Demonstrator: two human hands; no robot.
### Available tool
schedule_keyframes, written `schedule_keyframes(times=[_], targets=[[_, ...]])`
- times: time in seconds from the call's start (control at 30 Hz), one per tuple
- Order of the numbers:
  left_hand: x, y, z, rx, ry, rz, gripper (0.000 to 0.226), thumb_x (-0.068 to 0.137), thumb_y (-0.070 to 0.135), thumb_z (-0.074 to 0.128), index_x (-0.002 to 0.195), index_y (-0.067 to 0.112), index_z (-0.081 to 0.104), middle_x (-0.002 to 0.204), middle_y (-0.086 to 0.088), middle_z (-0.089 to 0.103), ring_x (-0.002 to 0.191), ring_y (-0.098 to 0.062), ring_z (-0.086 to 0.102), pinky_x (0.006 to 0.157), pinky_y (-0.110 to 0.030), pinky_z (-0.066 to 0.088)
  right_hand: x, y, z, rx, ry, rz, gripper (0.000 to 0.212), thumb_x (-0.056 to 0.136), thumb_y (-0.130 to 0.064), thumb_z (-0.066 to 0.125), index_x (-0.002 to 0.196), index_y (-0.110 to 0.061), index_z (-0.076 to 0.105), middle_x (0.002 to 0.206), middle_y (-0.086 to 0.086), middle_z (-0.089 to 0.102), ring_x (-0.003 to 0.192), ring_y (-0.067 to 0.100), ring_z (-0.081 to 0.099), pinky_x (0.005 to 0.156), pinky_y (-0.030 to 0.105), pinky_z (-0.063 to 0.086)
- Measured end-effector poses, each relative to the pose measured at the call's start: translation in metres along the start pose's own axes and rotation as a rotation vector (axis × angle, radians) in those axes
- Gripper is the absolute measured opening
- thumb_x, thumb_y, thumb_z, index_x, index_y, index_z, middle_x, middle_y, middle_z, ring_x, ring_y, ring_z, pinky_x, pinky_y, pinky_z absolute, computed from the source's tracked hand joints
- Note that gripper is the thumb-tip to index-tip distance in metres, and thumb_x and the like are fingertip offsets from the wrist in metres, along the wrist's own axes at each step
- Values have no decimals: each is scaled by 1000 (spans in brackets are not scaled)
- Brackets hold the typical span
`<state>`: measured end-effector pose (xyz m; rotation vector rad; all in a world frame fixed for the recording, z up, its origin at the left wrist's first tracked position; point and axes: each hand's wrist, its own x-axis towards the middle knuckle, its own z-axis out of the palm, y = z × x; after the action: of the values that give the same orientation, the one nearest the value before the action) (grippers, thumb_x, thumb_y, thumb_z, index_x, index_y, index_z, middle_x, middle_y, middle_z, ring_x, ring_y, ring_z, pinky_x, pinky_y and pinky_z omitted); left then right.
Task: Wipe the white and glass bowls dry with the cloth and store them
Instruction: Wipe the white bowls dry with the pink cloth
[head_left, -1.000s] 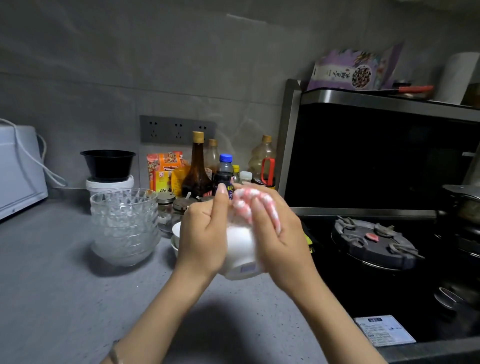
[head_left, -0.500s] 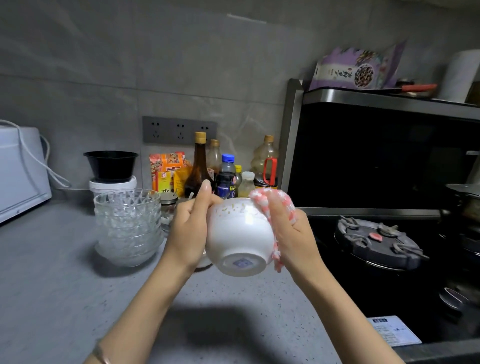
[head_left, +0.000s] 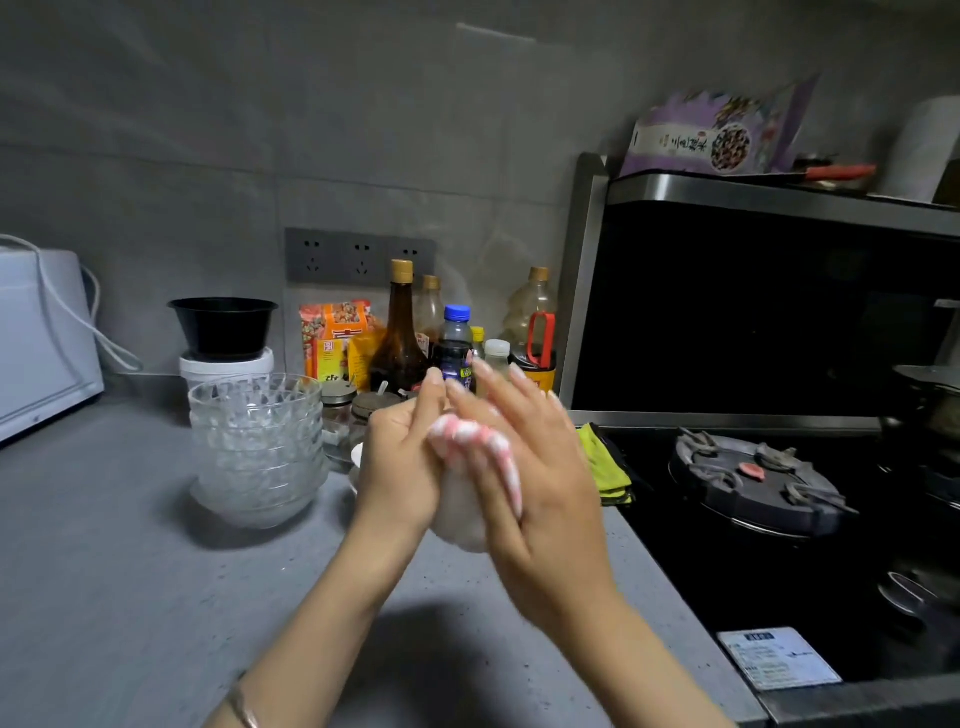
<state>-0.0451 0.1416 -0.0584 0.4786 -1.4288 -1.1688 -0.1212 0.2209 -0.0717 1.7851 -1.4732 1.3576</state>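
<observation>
White ceramic barely shows: the white bowl (head_left: 462, 525) is up off the surface (head_left: 130, 597), sandwiched between both hands, blurred, its rim and inside hidden. Now the left hand (head_left: 400, 467) grips its side, fingers curled round, thumb up. Over it the right hand (head_left: 540, 499) is smeared by motion, fingers stretched almost straight, pressing the pink-and-white cloth (head_left: 467, 434) onto the bowl. One stack of glass bowls (head_left: 254, 447) stands left of the hands, its layers too clear to count surely. One more white rim (head_left: 357, 456) peeks from behind the left hand, mostly covered.
</observation>
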Motion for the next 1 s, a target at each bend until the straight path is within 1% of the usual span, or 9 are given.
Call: schedule_keyframes(times=[0.13, 0.27, 0.4, 0.53, 0.6, 0.73, 0.8, 0.9, 1.0], targets=[[-4, 5, -1, 29, -32, 3, 53, 92, 48, 50, 60, 9, 64, 62, -18, 64, 61, -35, 62, 59, -40, 47, 18, 11, -15, 413, -100, 352, 31, 95, -48, 39, 113, -42, 63, 110, -17, 67, 106, 3, 61, 86, 30, 50], [-8, 6, -6, -132, 43, -95, 48, 96, 35, 47, 53, 12, 45, 47, -5, 48, 44, -20, 50, 44, -22, 34, 14, 7, -24, 613, -100, 496, 24, 102, -23, 38, 93, -36, 57, 71, -37, 63, 70, -17, 61, 56, 3, 43], [-8, 4, -7, -173, -20, -162, 48, 96, 37, 45, 53, 15, 48, 49, -5, 49, 45, -21, 53, 44, -22, 35, 12, 8, -24, 689, -62, 524, 26, 97, -26, 41, 80, -26, 62, 61, -19, 66, 60, -7, 64, 50, 8, 46], [-1, 10, -14, 62, -160, -89, 69, 94, 49, 37, 70, -15, 50, 63, -31, 57, 53, -31, 59, 53, -28, 41, 19, 12, -26, 647, -78, 471, 32, 86, -43, 40, 77, -24, 65, 61, -6, 66, 59, 3, 65, 52, 16, 48], [-2, 15, -13, 172, -224, 30, 76, 91, 57, 39, 75, -17, 52, 70, -29, 62, 64, -37, 64, 55, -37, 44, 23, 16, -26, 604, -117, 421, 32, 89, -41, 40, 78, -27, 66, 62, -5, 66, 60, 6, 65, 52, 20, 47], [-4, 11, -8, 172, -198, 98, 62, 84, 52, 47, 70, -6, 62, 68, -20, 67, 64, -34, 67, 52, -47, 49, 19, 20, -22, 579, -105, 418, 31, 96, -42, 43, 90, -27, 69, 72, -7, 69, 70, 8, 68, 56, 21, 48], [-6, 8, -5, 100, -95, 52, 62, 84, 52, 53, 68, -7, 60, 67, -24, 65, 63, -41, 64, 52, -46, 46, 9, 19, -16, 570, 1, 392, 27, 101, -35, 42, 106, -30, 68, 95, -12, 70, 92, 8, 66, 73, 27, 52], [-4, 4, -1, -53, 100, -60, 49, 94, 34, 53, 54, 7, 60, 53, -12, 60, 50, -25, 58, 50, -27, 40, -12, 13, -5, 438, 81, 212, 35, 101, -38, 34, 132, -38, 50, 138, -16, 50, 133, 11, 43, 108, 41, 37], [-4, 1, 1, -63, 90, -75, 48, 96, 30, 49, 54, 14, 65, 55, -8, 61, 56, -19, 57, 55, -26, 43, -22, 9, 1, 171, 30, 29, 44, 101, -39, 29, 143, -27, 40, 153, -9, 32, 145, 16, 22, 116, 42, 21]])
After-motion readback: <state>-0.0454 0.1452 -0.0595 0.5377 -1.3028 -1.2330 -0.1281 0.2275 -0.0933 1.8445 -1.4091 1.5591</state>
